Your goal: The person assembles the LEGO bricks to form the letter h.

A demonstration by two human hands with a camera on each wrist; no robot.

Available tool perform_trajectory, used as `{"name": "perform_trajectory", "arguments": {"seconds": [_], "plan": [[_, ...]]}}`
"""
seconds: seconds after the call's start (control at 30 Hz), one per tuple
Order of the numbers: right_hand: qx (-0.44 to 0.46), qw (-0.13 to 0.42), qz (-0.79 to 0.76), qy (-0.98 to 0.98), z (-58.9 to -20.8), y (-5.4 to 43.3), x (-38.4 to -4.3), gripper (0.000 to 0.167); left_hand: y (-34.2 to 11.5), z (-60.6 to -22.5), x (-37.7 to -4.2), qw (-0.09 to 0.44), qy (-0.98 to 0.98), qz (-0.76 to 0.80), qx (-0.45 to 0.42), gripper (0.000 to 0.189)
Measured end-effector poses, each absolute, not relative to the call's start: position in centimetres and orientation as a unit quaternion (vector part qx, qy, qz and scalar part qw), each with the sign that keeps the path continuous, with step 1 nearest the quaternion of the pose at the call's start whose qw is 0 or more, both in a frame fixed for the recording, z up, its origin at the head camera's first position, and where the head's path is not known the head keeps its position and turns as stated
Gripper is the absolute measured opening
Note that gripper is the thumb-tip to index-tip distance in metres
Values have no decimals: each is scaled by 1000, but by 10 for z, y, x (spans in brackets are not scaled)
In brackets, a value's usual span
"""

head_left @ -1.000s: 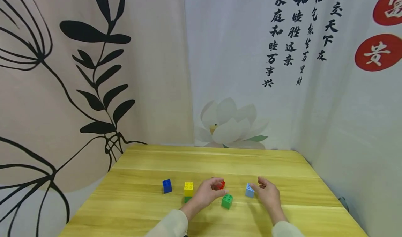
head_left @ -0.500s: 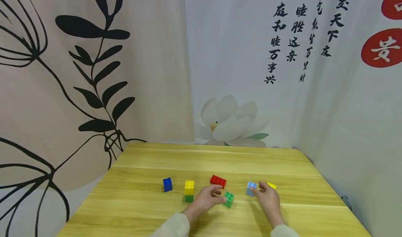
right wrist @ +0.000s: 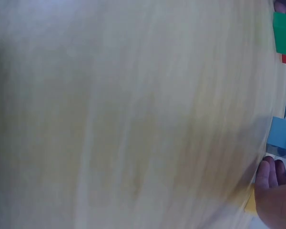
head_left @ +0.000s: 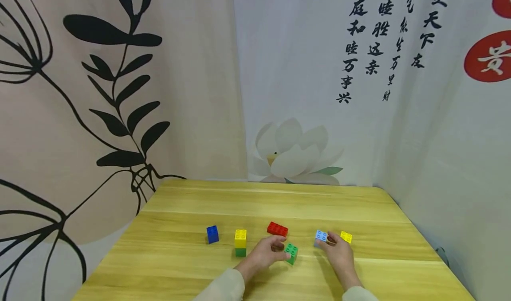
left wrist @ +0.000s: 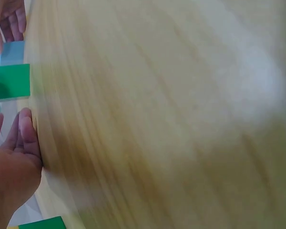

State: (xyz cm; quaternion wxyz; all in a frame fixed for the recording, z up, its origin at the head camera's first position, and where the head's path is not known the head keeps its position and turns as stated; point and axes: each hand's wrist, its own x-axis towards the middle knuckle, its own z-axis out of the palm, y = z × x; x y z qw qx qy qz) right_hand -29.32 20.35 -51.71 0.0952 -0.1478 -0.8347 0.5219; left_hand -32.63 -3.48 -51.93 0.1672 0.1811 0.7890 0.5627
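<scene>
Pale cloth (head_left: 207, 92) behind a wooden table (head_left: 159, 265)

On the left, the cloth has a black leafy plant (head_left: 133, 90). A pale flower (head_left: 293, 152) is low in the middle. Black writing (head_left: 374, 49) and red ovals (head_left: 489, 56) are on the right.

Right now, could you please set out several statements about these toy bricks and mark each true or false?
1. A yellow studded plastic brick sits on top of a green plastic brick. True.
2. The right hand is away from every brick. False: it holds a light blue studded plastic brick.
3. The left hand is at a second green studded brick. True.
4. The leftmost brick is yellow. False: it is a dark blue plastic brick.
5. An oblong red plastic brick lies beyond the left hand. True.
</scene>
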Motion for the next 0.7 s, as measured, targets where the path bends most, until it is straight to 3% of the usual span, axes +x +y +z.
{"name": "perform_trajectory", "arguments": {"seconds": [0.7], "plan": [[-131,92,497,-853,-524,207,-305,61,-32,-517,-331,172,799,546,185,46]]}}
